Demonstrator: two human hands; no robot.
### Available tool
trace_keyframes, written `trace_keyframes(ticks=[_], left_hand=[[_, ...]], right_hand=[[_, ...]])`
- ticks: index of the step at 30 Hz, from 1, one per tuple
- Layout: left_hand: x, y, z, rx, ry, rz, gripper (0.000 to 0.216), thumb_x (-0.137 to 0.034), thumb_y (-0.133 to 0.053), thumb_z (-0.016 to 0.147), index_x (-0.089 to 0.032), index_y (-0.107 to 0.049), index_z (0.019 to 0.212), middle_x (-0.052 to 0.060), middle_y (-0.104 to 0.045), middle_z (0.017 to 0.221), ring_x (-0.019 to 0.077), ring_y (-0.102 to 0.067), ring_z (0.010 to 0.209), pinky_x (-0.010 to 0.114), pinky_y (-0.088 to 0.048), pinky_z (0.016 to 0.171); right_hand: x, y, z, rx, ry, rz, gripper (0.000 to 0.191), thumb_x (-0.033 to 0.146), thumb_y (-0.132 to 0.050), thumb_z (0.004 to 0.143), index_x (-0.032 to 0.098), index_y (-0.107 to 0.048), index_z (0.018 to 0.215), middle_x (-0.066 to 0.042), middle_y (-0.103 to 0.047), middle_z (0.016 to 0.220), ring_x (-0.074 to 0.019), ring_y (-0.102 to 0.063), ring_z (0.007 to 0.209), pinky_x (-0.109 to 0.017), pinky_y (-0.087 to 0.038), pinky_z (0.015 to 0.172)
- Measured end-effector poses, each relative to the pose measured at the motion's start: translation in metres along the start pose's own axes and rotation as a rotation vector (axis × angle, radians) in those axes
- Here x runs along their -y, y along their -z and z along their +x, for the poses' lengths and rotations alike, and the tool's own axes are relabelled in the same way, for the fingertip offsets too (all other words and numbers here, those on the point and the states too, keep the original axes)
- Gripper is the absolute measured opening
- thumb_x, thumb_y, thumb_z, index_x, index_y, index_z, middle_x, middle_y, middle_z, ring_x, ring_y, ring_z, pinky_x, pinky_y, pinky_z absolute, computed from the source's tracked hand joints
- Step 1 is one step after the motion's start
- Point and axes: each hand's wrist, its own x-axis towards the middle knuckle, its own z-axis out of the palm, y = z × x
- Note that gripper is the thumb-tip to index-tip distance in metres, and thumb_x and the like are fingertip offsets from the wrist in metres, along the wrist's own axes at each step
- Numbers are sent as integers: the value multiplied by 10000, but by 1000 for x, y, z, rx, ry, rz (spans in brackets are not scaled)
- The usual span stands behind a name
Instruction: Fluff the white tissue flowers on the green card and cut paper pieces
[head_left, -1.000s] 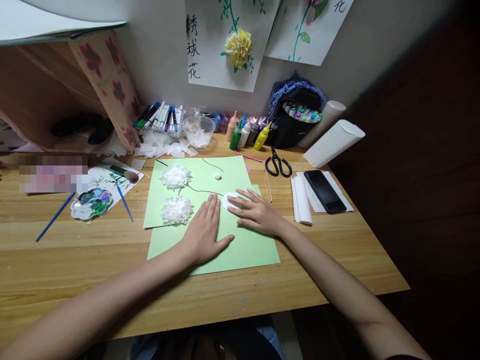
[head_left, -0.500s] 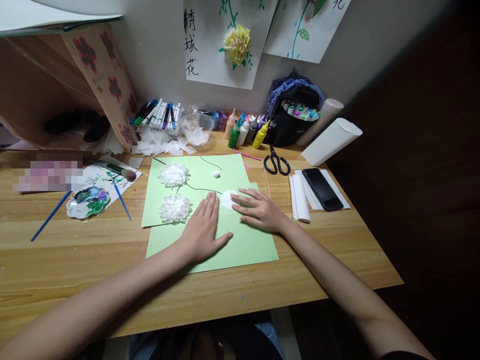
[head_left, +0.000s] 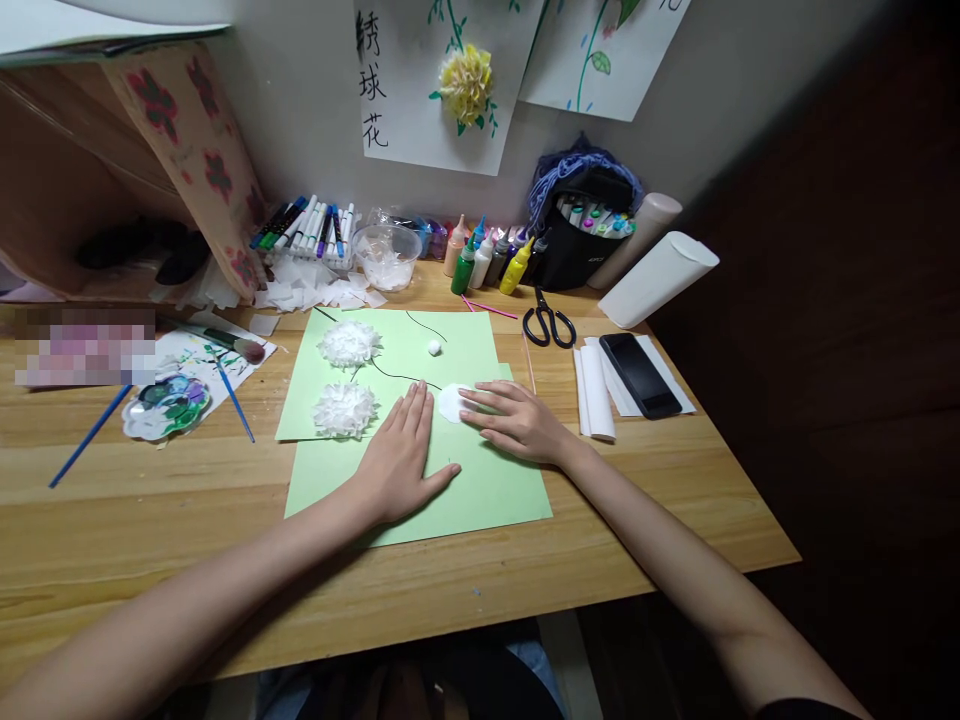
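My left hand [head_left: 403, 458] lies flat and open on a light green paper sheet [head_left: 495, 490] near the desk's front. My right hand [head_left: 517, 420] rests flat beside it, fingers stretched over a small white paper disc [head_left: 450, 403]. A second green sheet [head_left: 461, 345] lies behind and bears two white tissue flowers [head_left: 349, 343] [head_left: 344, 409], a tiny white ball [head_left: 433, 347] and thin black wire stems [head_left: 409, 378]. Neither hand holds anything.
On the wooden desk [head_left: 187, 500]: black scissors [head_left: 550, 323], a phone [head_left: 640, 374] on white folded paper, a white roll [head_left: 656, 279], paint bottles [head_left: 484, 265], markers [head_left: 304, 228], a plastic bowl [head_left: 386, 256], a paint palette [head_left: 161, 404], blue brushes [head_left: 90, 435]. Drawings hang on the wall.
Both hands stay flat on the paper. The right hand has shifted slightly over the white disc; the view has drifted a little.
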Motion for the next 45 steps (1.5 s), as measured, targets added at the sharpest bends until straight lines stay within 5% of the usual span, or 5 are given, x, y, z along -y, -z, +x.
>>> trace_keyframes(ticks=[23, 45], left_hand=[[1, -1, 0, -9, -22, 19, 894, -634, -353, 839, -18, -136, 1450, 231, -111, 1534, 320, -69, 1426, 458, -180, 1156], [1, -1, 0, -17, -25, 11, 898, -631, -359, 839, -18, -132, 1454, 228, -115, 1533, 324, -80, 1426, 460, -175, 1154]], right_hand=[[-4, -1, -4, -157, -80, 1, 319, 227, -431, 930, 200, -640, 1170, -48, -567, 1319, -234, -487, 1214, -453, -443, 958], [-2, -4, 1, 56, -235, -114, 480, 416, -369, 957, 254, -389, 1409, -36, -324, 1505, -255, -323, 1342, -494, -290, 1082]])
